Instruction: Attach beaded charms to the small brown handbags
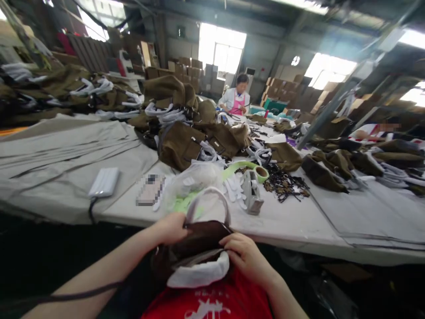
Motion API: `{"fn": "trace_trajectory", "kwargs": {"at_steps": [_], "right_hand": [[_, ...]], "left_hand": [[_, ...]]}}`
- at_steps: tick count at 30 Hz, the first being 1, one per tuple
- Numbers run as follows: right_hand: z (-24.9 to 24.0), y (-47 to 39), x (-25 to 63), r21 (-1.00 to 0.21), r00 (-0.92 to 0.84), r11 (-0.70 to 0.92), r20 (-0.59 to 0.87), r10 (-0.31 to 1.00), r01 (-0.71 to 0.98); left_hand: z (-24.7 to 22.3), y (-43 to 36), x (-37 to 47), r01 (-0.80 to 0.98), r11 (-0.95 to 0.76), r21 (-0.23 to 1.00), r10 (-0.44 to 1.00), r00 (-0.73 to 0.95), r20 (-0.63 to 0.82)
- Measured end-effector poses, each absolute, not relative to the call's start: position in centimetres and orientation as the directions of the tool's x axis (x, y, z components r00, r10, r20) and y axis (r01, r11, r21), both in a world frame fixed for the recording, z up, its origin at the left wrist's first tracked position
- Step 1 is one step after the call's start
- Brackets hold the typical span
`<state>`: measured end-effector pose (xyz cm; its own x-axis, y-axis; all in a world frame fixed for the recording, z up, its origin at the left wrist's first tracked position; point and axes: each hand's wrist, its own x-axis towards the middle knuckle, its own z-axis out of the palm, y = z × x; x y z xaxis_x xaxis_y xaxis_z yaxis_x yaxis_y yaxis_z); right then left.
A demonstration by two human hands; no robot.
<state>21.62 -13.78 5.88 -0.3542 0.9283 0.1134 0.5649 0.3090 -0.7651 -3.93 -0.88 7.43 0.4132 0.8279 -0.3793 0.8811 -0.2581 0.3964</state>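
Bag [189, 243]: sat open-mouthed just before the table [292, 227]; it looked light, soft-sided, apt to sag unless taken by rim or wrapped handles [201, 274];
Right hand [247, 255]: pinched the right rim;
Left hand [171, 228]: gripped the left rim;
Beyond: tape dispenser [253, 195]; farther, brown bags [177, 146].

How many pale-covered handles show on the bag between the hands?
2. The far handle of the bag arches up in front of the table; the near handle lies on the side toward the red shirt. The bag's underside is hidden.
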Motion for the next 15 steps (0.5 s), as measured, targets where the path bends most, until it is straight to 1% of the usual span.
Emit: {"fn": "trace_trajectory", "kwargs": {"at_steps": [1,3,5,6,8,10,13,15], "right_hand": [[7.2,-14.1,20.8,-0.769,-0.445,0.354,0.101,0.890,0.533],[8.9,-14.5,19.3,-0.782,-0.637,0.434,0.062,0.768,0.448],[9.0,-14.6,18.1,-0.792,-0.739,0.462,0.021,0.673,0.398],[8.5,-14.6,17.6,-0.791,-0.751,0.461,0.003,0.660,0.402],[7.2,-14.0,17.0,-0.775,-0.717,0.444,-0.018,0.696,0.450],[6.2,-13.2,16.7,-0.755,-0.642,0.417,-0.008,0.767,0.507],[5.7,-12.1,16.7,-0.763,-0.538,0.389,0.065,0.841,0.516],[5.6,-11.8,16.8,-0.780,-0.461,0.377,0.129,0.878,0.500]], "left_hand": [[7.3,-0.3,-5.3,0.859,-0.233,0.456,0.828,0.421,-0.370],[6.9,0.2,-8.0,0.788,-0.177,0.589,0.827,0.444,-0.345],[6.2,-0.1,-10.1,0.723,-0.153,0.674,0.827,0.467,-0.312],[5.8,-0.5,-10.8,0.701,-0.138,0.700,0.828,0.469,-0.307],[5.1,-1.4,-11.7,0.691,-0.083,0.718,0.836,0.441,-0.327],[4.6,-2.0,-12.2,0.700,-0.004,0.714,0.855,0.373,-0.360],[4.0,-1.6,-13.2,0.706,0.085,0.703,0.882,0.275,-0.382],[3.3,-0.6,-14.0,0.697,0.126,0.706,0.881,0.248,-0.402]]}}
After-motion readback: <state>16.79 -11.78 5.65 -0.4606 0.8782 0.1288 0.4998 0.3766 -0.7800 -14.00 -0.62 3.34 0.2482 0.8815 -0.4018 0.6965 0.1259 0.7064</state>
